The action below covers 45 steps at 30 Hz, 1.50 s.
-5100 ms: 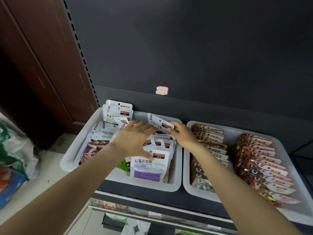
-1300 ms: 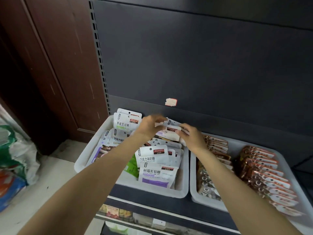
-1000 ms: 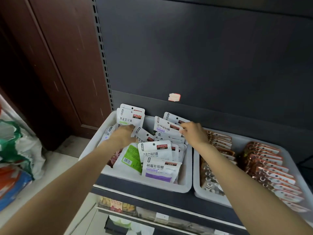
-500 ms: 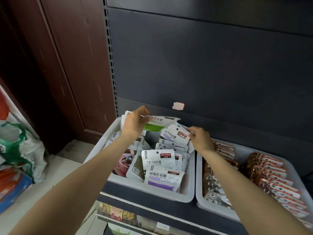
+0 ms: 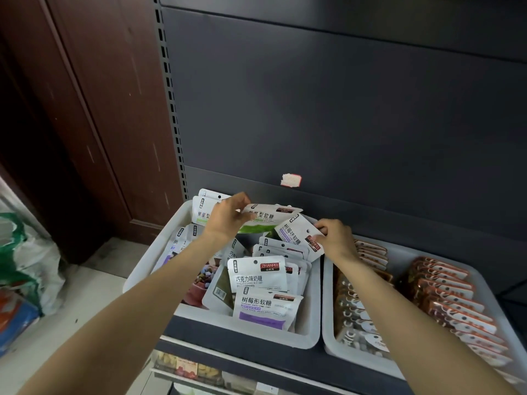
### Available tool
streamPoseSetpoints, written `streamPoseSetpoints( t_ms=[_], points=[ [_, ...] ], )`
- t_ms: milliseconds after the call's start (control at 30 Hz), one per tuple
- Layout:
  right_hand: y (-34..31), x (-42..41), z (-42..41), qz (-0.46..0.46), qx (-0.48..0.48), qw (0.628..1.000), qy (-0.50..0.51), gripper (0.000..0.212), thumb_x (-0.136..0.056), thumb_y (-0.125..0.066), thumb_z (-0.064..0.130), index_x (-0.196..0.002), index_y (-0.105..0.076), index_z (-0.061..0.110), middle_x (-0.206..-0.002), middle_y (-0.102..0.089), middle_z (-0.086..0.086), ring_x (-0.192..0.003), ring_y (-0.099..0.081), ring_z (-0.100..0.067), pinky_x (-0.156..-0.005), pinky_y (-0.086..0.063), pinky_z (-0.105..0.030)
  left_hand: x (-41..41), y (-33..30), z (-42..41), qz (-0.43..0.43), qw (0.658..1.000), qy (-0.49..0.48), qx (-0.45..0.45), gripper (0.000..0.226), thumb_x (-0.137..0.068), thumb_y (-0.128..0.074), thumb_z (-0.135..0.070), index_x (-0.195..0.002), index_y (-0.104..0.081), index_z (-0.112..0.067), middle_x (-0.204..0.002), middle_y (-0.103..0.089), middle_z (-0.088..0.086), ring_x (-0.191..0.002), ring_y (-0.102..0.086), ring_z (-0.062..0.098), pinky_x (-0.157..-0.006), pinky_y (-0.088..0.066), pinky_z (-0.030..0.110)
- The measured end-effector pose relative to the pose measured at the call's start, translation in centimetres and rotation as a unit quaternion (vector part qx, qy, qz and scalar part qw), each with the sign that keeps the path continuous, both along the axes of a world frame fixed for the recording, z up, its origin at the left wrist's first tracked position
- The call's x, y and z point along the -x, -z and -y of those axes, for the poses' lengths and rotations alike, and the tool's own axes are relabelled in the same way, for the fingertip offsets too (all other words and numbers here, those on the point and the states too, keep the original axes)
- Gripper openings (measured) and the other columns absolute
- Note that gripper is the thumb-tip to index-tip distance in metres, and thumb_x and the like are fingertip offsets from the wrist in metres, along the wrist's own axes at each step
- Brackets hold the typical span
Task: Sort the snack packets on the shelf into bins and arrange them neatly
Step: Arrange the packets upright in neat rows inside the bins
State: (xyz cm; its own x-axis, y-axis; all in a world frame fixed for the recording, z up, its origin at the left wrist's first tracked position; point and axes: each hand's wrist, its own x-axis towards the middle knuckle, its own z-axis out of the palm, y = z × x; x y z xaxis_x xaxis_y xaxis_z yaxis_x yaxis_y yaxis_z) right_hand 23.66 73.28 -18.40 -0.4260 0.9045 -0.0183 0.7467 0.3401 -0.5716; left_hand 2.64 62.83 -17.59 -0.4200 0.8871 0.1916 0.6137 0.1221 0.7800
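A white bin (image 5: 182,223) on the dark shelf holds several white snack packets, standing and leaning in loose rows. My left hand (image 5: 228,216) is shut on a white-and-green packet (image 5: 263,220), held flat above the bin's back. My right hand (image 5: 335,238) pinches the top corner of a white-and-purple packet (image 5: 296,233) that leans at the back right of the bin. At the front stand a chocolate-milk packet (image 5: 259,275) and a purple packet (image 5: 266,309).
A second white bin (image 5: 328,343) to the right holds two neat rows of orange-brown packets (image 5: 447,295). The dark shelf back panel (image 5: 342,109) rises behind. A brown wooden wall and bags on the floor (image 5: 25,252) lie to the left. A lower shelf (image 5: 199,369) shows below.
My left hand has lifted the green packet out of the bin's left side and carried it up and back. My right hand has stayed on the leaning purple packet.
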Motion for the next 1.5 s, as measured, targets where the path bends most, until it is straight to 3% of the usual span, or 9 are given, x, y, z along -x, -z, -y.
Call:
streamPoseSetpoints(
  t_ms=[367,533,600,700,833,1000,1167,1333,1500],
  points=[
    [-0.1,1.2,0.5,0.04,-0.054,0.998,0.004,0.021,-0.097,-0.051,0.018,-0.113,-0.064,0.012,-0.12,-0.065,-0.009,-0.103,-0.065,-0.023,-0.05,-0.037,-0.015,1.3,-0.4,-0.5,-0.061,0.998,0.012,-0.003,0.017,-0.087,-0.066,-0.017,-0.08,-0.05,-0.018,-0.08,-0.065,-0.005,-0.074,-0.057,0.015,-0.06,-0.034,0.024],
    [-0.3,0.7,0.4,0.024,-0.037,0.999,-0.006,0.026,-0.096,-0.052,0.017,-0.118,-0.063,0.014,-0.117,-0.066,-0.007,-0.102,-0.065,-0.02,-0.06,-0.047,-0.019,0.4,-1.1,-2.5,-0.023,0.998,0.058,-0.027,0.026,-0.087,-0.067,-0.015,-0.072,-0.048,-0.025,-0.068,-0.06,-0.009,-0.062,-0.054,0.006,-0.058,-0.038,0.021],
    [-0.6,0.7,0.1,0.003,-0.024,0.999,-0.027,0.033,-0.094,-0.054,0.011,-0.127,-0.058,0.016,-0.127,-0.059,-0.006,-0.111,-0.06,-0.02,-0.076,-0.051,-0.024,0.1,-1.0,-3.1,-0.006,0.997,0.068,-0.021,0.026,-0.086,-0.067,-0.015,-0.071,-0.049,-0.027,-0.07,-0.063,-0.008,-0.071,-0.061,0.011,-0.066,-0.047,0.025],
    [-1.3,0.6,0.3,-0.041,-0.023,0.995,-0.083,0.056,-0.086,-0.061,0.003,-0.137,-0.046,0.021,-0.138,-0.045,-0.001,-0.128,-0.041,-0.018,-0.098,-0.036,-0.028,-0.6,-0.1,-3.6,0.037,0.996,0.084,-0.019,0.018,-0.085,-0.068,-0.014,-0.076,-0.053,-0.019,-0.077,-0.067,-0.002,-0.078,-0.065,0.017,-0.076,-0.051,0.028],
    [-0.9,1.1,1.3,-0.057,-0.061,0.992,-0.099,0.033,-0.092,-0.058,0.012,-0.125,-0.06,0.014,-0.121,-0.063,-0.004,-0.112,-0.058,-0.02,-0.09,-0.049,-0.032,-1.6,0.9,-3.2,0.146,0.982,0.112,-0.039,0.015,-0.083,-0.069,-0.006,-0.08,-0.056,-0.013,-0.084,-0.07,0.009,-0.078,-0.067,0.018,-0.076,-0.054,0.027],
    [-0.8,1.3,1.8,0.085,-0.116,0.984,-0.104,0.034,-0.097,-0.048,0.009,-0.127,-0.06,0.019,-0.123,-0.063,-0.008,-0.107,-0.061,-0.025,-0.085,-0.052,-0.034,-0.3,2.1,-1.9,-0.02,0.993,0.029,0.114,0.037,-0.083,-0.069,-0.009,-0.117,-0.056,-0.009,-0.112,-0.064,0.01,-0.101,-0.061,0.022,-0.092,-0.048,0.028],
    [0.5,1.3,2.5,0.159,-0.074,0.977,-0.118,0.033,-0.098,-0.05,0.015,-0.129,-0.058,0.023,-0.131,-0.058,-0.004,-0.115,-0.056,-0.024,-0.086,-0.048,-0.031,1.9,4.0,1.1,-0.128,0.936,0.006,0.327,0.054,-0.085,-0.066,-0.022,-0.134,-0.044,-0.015,-0.128,-0.054,0.008,-0.118,-0.05,0.027,-0.1,-0.043,0.039],
    [0.3,0.8,2.2,0.048,-0.04,0.997,-0.037,0.031,-0.095,-0.055,0.02,-0.127,-0.058,0.02,-0.126,-0.061,-0.004,-0.112,-0.058,-0.024,-0.086,-0.051,-0.034,1.4,5.1,1.7,-0.076,0.957,0.0,0.279,0.049,-0.084,-0.067,-0.015,-0.13,-0.051,-0.016,-0.125,-0.058,0.009,-0.114,-0.053,0.026,-0.096,-0.045,0.033],
    [-0.6,-0.2,2.1,0.038,-0.064,0.996,-0.052,0.032,-0.094,-0.055,0.011,-0.125,-0.061,0.017,-0.124,-0.064,-0.005,-0.11,-0.062,-0.02,-0.084,-0.055,-0.032,1.3,3.0,2.2,-0.045,0.988,-0.036,0.145,0.035,-0.085,-0.061,-0.001,-0.113,-0.06,-0.022,-0.099,-0.065,0.001,-0.088,-0.057,0.017,-0.071,-0.044,0.024]
  ],
)
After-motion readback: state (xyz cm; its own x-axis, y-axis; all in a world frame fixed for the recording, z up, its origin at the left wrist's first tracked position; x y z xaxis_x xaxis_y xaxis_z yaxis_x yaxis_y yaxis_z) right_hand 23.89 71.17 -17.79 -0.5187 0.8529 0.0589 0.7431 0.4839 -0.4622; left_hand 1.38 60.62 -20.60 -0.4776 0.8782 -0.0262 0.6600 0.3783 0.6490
